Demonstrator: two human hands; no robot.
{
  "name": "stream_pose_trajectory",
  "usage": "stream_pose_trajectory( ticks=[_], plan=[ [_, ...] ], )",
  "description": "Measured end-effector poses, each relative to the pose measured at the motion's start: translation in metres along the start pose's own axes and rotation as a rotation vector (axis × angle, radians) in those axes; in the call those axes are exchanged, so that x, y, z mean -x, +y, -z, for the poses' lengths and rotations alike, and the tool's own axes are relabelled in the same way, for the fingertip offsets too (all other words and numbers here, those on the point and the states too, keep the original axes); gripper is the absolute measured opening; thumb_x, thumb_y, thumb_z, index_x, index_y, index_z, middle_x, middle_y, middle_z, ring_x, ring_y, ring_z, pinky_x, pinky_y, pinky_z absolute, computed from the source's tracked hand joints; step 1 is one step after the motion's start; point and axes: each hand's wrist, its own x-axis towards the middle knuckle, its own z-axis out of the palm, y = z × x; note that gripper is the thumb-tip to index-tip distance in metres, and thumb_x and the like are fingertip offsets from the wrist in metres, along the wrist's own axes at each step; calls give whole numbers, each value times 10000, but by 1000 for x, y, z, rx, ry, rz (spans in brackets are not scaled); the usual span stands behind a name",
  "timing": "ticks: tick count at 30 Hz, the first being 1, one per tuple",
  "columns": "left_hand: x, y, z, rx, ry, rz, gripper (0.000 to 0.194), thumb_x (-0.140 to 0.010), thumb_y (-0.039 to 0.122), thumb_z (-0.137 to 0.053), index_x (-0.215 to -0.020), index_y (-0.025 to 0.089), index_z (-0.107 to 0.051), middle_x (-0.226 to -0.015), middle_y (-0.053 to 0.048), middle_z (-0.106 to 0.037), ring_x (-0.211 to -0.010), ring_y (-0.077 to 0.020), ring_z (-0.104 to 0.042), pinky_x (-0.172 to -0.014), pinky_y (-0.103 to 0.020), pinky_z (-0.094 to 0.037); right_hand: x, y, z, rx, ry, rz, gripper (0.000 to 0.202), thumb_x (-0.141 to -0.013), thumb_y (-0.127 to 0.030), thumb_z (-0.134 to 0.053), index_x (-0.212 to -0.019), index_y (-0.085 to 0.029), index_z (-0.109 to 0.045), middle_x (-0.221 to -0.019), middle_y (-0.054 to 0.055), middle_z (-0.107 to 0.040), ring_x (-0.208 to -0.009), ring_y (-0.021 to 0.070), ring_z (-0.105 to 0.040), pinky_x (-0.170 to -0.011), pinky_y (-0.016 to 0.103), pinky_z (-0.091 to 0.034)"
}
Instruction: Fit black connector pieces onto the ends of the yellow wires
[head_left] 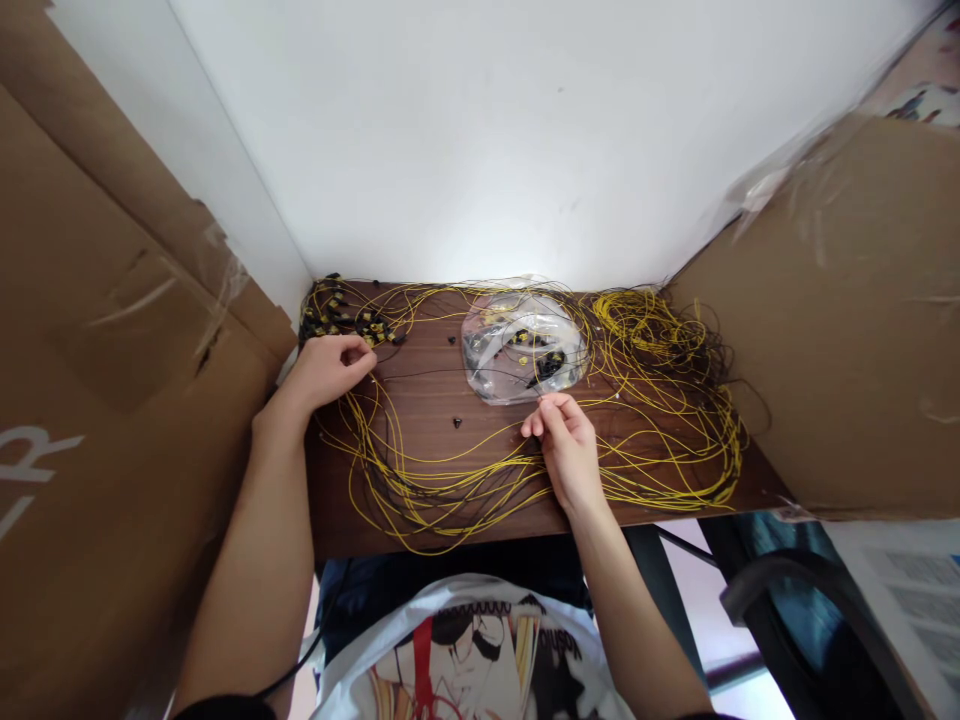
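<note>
My left hand [330,368] is closed in a pinch, thumb against forefinger, at the left side of the brown table. What it pinches is too small to make out. Just behind it lies a pile of small black and yellow connectors [330,318]. Close to the table's front, my right hand [568,445] pinches what looks like a thin wire at its fingertips. A small dark piece shows below its curled fingers. Yellow and black wires [442,500] run in a loose bundle between the hands and pass under the right one.
A clear plastic bag [487,385] holding small black and yellow parts lies mid-table. A tangled heap of yellow wires [645,325] fills the right side. Two loose black pieces lie left of the bag. Cardboard [847,330] stands at both sides, with a white wall [480,150] behind.
</note>
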Motion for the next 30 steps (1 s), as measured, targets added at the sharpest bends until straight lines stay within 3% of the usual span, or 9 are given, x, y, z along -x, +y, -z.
stream_pose_trajectory(
  ticks=[8, 14, 22, 30],
  plan=[
    [-3, -10, -4, 27, -88, -49, 344, -600, 325, -454, -777, 202, -721, -593, 8, -517, -585, -147, -502, -577, -235, -374, 1, -5, -3, -29, 47, -29, 225, -771, -354, -670, -785, -193, -514, -533, -74, -466, -542, 92, -497, -625, 247, -401],
    [-3, -10, -4, 12, -99, -68, 386, -551, 290, -452, -804, 188, -726, -682, -5, -584, -609, -148, -507, -601, -237, -392, 1, -7, -4, -80, 50, -38, 243, -760, -347, -682, -759, -195, -492, -533, -74, -442, -536, 87, -476, -605, 235, -400],
    [-6, -16, -7, -26, -84, -110, 312, -600, 324, -468, -743, 207, -719, -742, -9, -650, -665, -166, -548, -664, -240, -421, 1, -7, -3, -83, 66, -38, 258, -766, -365, -677, -760, -197, -482, -540, -72, -423, -537, 89, -468, -593, 237, -406],
    [-6, -14, -7, -10, -69, -120, 276, -611, 339, -474, -712, 208, -695, -690, -15, -624, -661, -173, -554, -629, -244, -417, 1, -6, -3, -24, 45, -40, 251, -771, -384, -663, -771, -200, -492, -546, -72, -422, -539, 94, -469, -607, 249, -401]
  ],
)
